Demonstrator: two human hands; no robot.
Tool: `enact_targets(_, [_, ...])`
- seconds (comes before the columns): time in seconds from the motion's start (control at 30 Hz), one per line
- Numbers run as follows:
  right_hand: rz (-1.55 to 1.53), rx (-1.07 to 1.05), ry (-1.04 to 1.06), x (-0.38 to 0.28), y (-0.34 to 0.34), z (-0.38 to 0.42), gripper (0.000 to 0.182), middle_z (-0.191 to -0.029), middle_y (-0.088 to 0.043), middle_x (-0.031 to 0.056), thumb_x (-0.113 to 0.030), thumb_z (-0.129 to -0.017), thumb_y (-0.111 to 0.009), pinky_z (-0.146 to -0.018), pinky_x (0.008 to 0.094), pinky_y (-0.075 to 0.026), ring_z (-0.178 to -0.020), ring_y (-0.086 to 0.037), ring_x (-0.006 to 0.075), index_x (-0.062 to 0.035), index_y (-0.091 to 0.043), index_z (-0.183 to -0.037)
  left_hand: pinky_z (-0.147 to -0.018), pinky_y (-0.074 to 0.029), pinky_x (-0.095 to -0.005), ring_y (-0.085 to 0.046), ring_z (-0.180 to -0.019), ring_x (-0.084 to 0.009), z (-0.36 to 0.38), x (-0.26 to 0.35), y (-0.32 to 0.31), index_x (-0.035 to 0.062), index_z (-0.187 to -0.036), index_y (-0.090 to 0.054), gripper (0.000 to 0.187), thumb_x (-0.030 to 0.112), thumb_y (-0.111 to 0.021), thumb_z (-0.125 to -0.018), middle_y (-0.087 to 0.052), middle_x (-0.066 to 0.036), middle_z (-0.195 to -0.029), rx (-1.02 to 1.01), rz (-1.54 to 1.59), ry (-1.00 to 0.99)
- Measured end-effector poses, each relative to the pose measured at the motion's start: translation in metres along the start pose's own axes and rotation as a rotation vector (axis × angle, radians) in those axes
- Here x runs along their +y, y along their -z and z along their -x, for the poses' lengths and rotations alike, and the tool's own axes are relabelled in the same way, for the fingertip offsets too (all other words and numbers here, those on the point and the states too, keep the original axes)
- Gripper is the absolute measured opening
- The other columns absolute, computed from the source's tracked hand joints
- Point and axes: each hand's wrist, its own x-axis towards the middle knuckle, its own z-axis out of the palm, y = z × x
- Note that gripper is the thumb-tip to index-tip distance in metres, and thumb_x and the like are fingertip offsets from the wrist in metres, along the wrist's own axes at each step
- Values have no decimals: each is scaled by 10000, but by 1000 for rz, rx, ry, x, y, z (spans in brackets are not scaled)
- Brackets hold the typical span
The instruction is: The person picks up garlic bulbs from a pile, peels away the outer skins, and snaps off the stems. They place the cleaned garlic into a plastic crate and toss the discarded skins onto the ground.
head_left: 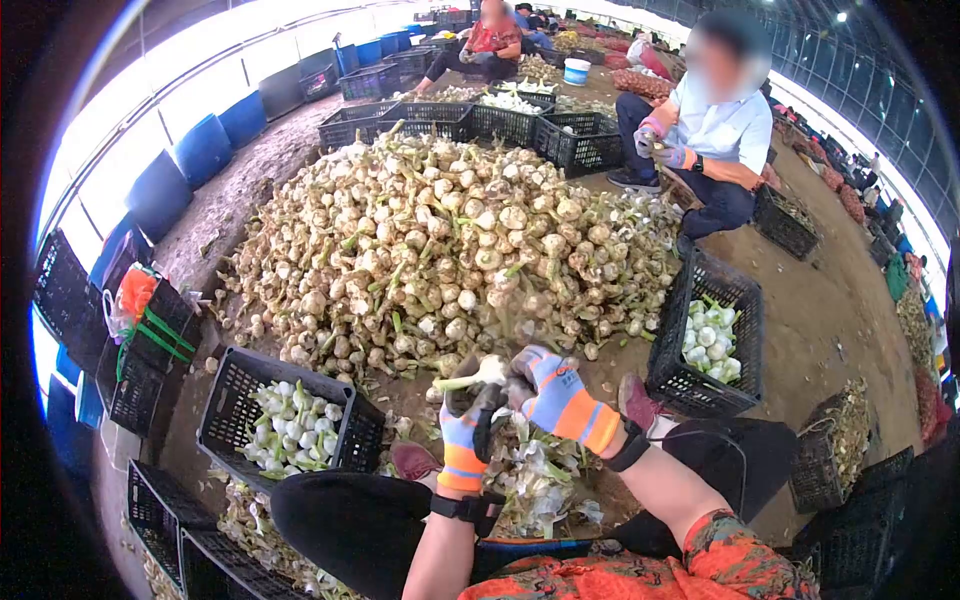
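My left hand [468, 430], in an orange and blue glove with dark fingers, is closed on a pale garlic bulb [490, 370] whose green stem points left. Close beside it on the right, my right hand [560, 395] has its gloved fingers bent together at the bulb; what they pinch, if anything, is too small to tell. Beyond both hands rises a large heap of untrimmed garlic [430, 240]. Loose peeled skins [535, 480] lie below the hands, between my legs.
Black crates of cleaned garlic stand at left [225, 410] and right [745, 320]. A co-worker [725, 130] squats behind the heap at right, another person [490, 50] sits farther back. More crates [585, 145] line the heap's far side.
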Motion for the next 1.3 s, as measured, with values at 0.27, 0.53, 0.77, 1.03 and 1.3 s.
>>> enact_targets(0.27, [53, 96, -222, 28, -15, -9, 328, -958, -543, 259, -204, -661, -601, -770, 423, -447, -914, -520, 381, 27, -535, -885, -788, -483, -289, -581, -895, -179, -9, -19, 27, -35, -1142, -510, 358, 142, -596, -842, -594, -116, -1021, 30, -251, -127])
enact_targets(0.53, [168, -53, -701, 123, -61, 26, 332, -908, -587, 243, -218, -652, -584, -788, 415, -450, -883, -562, 384, 10, -570, -894, -782, -493, -281, -569, -946, -196, -13, -4, 20, 1, -1185, -476, 352, 144, -536, -869, -550, -118, -1111, 7, 2, 30])
enact_targets(0.77, [262, -305, -948, 201, -96, 81, 361, -1025, -569, 229, -215, -722, -542, -813, 415, -454, -936, -563, 360, -39, -578, -1036, -907, -439, -363, -526, -1023, -249, -44, 53, 119, -47, -1168, -458, 549, 421, -448, -883, -514, -180, -1157, 121, 497, -292])
enact_targets(1.03, [295, -427, -886, 340, -157, 81, 337, -1114, -550, 188, -160, -748, -517, -814, 401, -453, -980, -545, 347, -86, -580, -1071, -902, -418, -427, -516, -1041, -280, -49, -11, 80, 92, -1206, -481, 342, 233, -423, -899, -535, -89, -1142, 319, 218, 31])
enact_targets(1.3, [-1747, -196, -741, 136, -114, 37, 381, -1069, -575, 87, -170, -854, -548, -714, 286, -489, -862, -596, 180, -31, -472, -1200, -895, -409, -255, -512, -1026, -153, -46, -63, 43, 3, -1277, -404, 480, 20, -570, -828, -492, -95, -1209, 102, -211, 224])
